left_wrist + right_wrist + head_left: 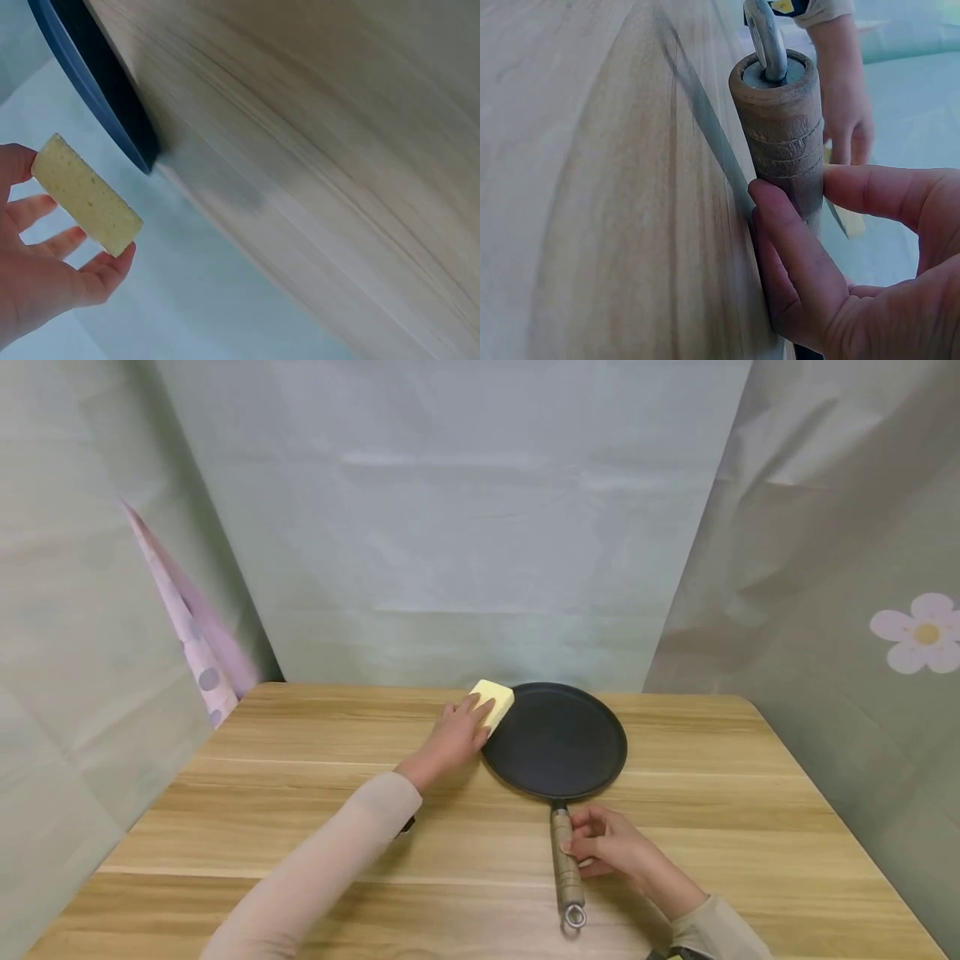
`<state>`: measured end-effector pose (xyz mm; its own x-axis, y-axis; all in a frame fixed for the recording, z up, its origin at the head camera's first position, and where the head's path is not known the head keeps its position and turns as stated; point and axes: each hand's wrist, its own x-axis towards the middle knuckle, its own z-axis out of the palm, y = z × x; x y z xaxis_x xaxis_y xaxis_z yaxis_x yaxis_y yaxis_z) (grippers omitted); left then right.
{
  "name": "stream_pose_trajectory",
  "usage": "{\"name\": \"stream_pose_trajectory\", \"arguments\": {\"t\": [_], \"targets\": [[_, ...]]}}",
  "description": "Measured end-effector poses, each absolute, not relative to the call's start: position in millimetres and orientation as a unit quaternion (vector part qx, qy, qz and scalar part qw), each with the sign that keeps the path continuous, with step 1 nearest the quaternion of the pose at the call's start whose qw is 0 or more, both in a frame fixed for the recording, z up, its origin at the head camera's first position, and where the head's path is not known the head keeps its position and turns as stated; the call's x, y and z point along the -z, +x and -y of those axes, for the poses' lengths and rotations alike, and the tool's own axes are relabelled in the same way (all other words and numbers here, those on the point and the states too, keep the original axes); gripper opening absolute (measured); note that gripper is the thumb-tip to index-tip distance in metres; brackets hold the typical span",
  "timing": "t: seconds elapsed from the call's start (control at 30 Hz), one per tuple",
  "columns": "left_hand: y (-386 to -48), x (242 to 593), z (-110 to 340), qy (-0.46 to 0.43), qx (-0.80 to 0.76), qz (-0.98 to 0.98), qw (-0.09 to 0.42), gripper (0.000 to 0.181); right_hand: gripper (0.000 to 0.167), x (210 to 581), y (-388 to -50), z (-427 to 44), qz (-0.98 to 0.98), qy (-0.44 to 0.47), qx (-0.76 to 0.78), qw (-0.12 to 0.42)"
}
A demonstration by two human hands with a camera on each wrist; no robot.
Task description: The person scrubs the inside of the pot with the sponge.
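A round, flat black pan (558,739) lies on the table with its wooden handle (567,860) pointing toward me. My right hand (607,847) pinches that handle about midway; in the right wrist view the thumb and fingers sit on opposite sides of the handle (784,135). At the pan's left edge my left hand (456,735) holds a yellow sponge (495,697). Seen from the left wrist, the sponge (86,195) is gripped between thumb and fingertips, held apart from the pan's rim (97,82).
The wooden table (300,793) has its far edge just behind the pan. A pale curtain (450,527) hangs beyond it, with more fabric along both sides. A metal ring (574,916) ends the handle near the front.
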<state>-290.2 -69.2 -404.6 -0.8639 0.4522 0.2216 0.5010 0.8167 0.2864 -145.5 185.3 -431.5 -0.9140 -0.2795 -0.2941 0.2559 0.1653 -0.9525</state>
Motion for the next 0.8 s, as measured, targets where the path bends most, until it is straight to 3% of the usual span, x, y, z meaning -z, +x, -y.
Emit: {"name": "stream_pose_trajectory", "arguments": {"t": [0.8], "targets": [[-297.3, 422.1, 161.9, -0.086, 0.157, 0.984, 0.022, 0.052, 0.043, 430.7, -145.6, -183.5, -0.733, -0.014, 0.648, 0.204]]}}
